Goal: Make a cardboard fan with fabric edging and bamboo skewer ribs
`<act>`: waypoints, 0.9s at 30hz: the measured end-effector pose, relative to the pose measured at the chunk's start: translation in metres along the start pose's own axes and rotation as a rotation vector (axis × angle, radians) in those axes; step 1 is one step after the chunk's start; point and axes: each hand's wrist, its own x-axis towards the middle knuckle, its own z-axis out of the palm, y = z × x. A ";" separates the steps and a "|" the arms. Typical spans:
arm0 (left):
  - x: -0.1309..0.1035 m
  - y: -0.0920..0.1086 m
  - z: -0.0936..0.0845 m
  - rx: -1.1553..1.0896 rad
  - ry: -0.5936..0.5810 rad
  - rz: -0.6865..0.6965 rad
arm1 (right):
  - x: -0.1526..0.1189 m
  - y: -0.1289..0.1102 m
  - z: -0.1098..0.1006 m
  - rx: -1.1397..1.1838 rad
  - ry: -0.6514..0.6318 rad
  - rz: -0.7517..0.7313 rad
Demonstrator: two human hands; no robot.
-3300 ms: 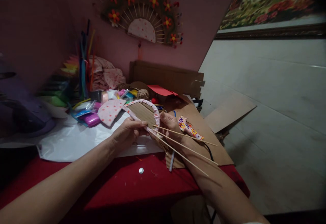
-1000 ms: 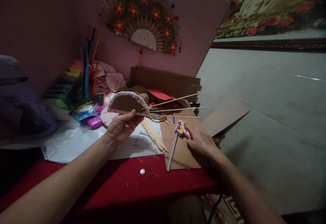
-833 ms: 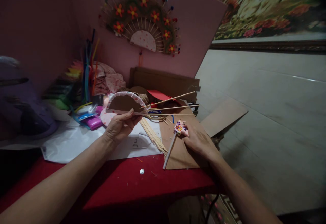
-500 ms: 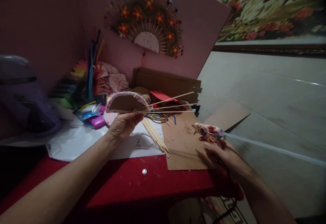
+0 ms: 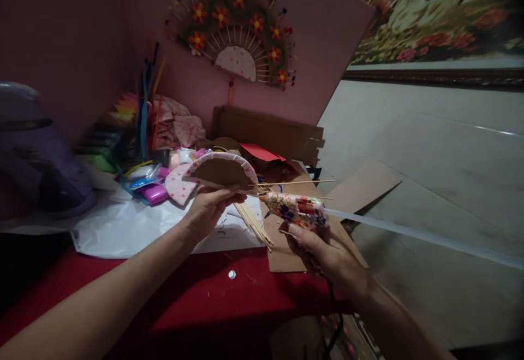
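My left hand (image 5: 210, 210) is closed on the lower edge of a half-round cardboard piece (image 5: 223, 173), which has a pale rim of red-dotted fabric. Thin wooden sticks (image 5: 303, 182) stick out to the right from its right end. My right hand (image 5: 319, 245) grips a flower-patterned hot glue gun (image 5: 295, 210), its nozzle pointing left, close to the right end of the cardboard piece. A long clear glue stick (image 5: 388, 229) runs out of its back. Behind the cardboard piece, to the left, lies a dotted fabric-covered piece (image 5: 180, 185).
A bundle of wooden sticks (image 5: 256, 226) lies across white paper (image 5: 110, 229) and a cardboard sheet (image 5: 282, 259). Bright packets (image 5: 155, 193) and pipe cleaners (image 5: 144, 114) are at left. A decorated fan (image 5: 235, 37) hangs on the pink board. The red tablecloth (image 5: 184, 294) covers the front.
My right hand has brought the glue gun left, up to the cardboard piece. The half-round piece has shifted slightly right and turned, and its sticks now show less spread.
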 end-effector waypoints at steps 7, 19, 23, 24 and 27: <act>-0.002 -0.002 0.001 0.138 0.013 0.042 | 0.012 -0.003 0.006 0.012 -0.014 0.054; -0.003 -0.004 0.002 0.221 0.021 0.057 | 0.018 -0.007 0.012 -0.102 -0.021 0.021; -0.004 -0.003 0.003 0.223 0.025 0.061 | 0.019 -0.008 0.012 -0.126 -0.023 0.012; -0.004 -0.003 0.003 0.221 0.023 0.062 | 0.020 -0.007 0.011 -0.128 -0.024 0.010; -0.004 -0.004 0.003 0.212 0.017 0.060 | 0.020 -0.005 0.011 -0.133 -0.034 0.013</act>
